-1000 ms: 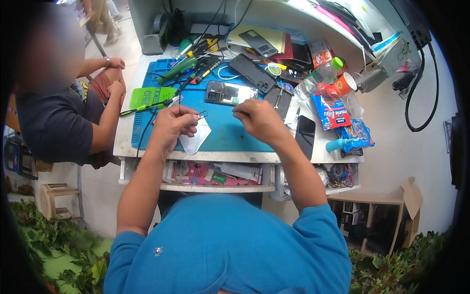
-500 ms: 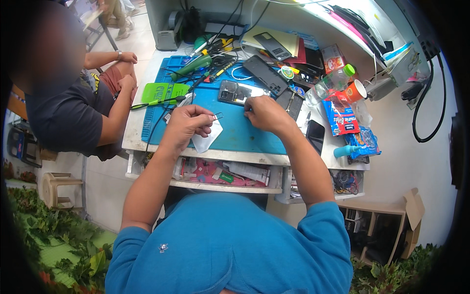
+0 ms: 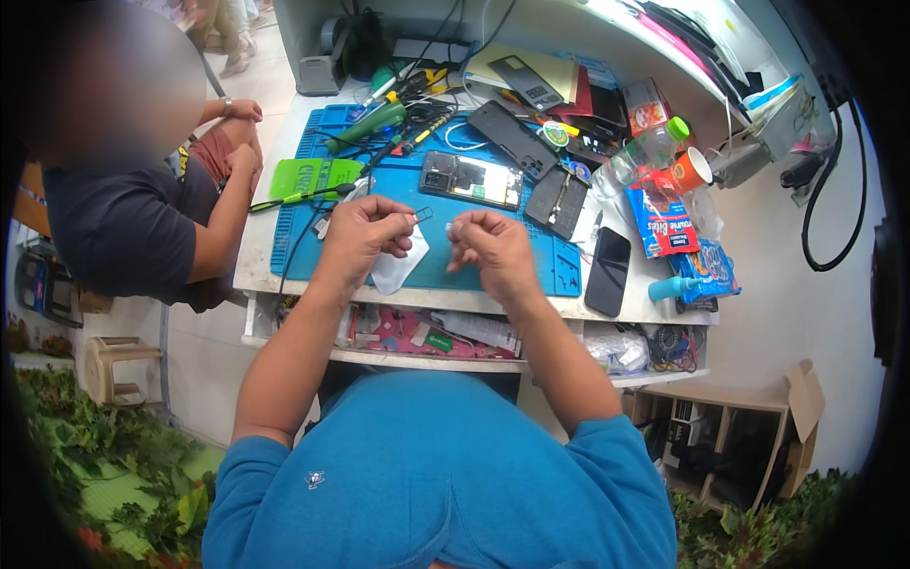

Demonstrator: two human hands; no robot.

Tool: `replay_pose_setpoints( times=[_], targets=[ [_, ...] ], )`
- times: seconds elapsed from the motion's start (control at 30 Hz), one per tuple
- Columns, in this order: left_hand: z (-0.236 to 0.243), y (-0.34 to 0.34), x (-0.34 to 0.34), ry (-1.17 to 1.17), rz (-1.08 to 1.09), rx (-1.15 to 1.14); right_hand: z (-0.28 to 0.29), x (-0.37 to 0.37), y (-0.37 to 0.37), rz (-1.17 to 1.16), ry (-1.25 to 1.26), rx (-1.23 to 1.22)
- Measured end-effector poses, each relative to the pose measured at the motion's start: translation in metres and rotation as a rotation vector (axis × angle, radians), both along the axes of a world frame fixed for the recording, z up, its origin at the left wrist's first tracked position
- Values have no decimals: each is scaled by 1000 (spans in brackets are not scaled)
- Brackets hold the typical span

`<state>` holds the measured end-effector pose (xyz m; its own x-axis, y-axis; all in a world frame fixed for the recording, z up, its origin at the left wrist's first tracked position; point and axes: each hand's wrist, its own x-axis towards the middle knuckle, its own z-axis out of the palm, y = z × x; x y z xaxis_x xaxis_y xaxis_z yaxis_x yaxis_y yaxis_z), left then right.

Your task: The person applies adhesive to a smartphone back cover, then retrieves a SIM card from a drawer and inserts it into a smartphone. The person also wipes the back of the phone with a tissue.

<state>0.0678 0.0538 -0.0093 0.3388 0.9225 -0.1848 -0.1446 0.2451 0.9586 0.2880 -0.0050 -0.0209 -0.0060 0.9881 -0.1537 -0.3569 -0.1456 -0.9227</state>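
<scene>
My left hand (image 3: 368, 232) pinches a small thin dark rectangular frame (image 3: 424, 215) between thumb and fingertips, above the blue work mat (image 3: 441, 270). Across from it, my right hand (image 3: 495, 248) is closed in a pinch; something tiny and pale shows at its fingertips, too small to name. Below the left hand lies a white sheet or pouch (image 3: 406, 267), partly covered by the fingers. Just beyond both hands rests an opened phone (image 3: 474, 180) with its inner parts bare. A dark phone panel (image 3: 512, 139) and another opened phone part (image 3: 557, 203) lie beside it.
A black phone (image 3: 609, 272) and a light blue bottle (image 3: 671, 288) stand near the right edge. Tools, a clear bottle (image 3: 637, 163), an orange cup (image 3: 689, 171) and snack packets (image 3: 664, 223) crowd the bench. A drawer (image 3: 436, 334) is pulled out in front; a person (image 3: 142, 218) sits at left.
My right hand has moved back from the opened phone, toward me and left, nearer my left hand. The left hand still holds the small frame in nearly the same place.
</scene>
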Motion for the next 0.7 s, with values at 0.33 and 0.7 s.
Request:
replay_pose_setpoints(
  times=[0.33, 0.7],
  targets=[
    [-2, -2, 6, -15, -2, 29, -4, -23, -3, -66, 375, -163],
    [-4, -4, 13, 0, 25, 56, -19, -37, -2, -64, 505, -169]
  ],
)
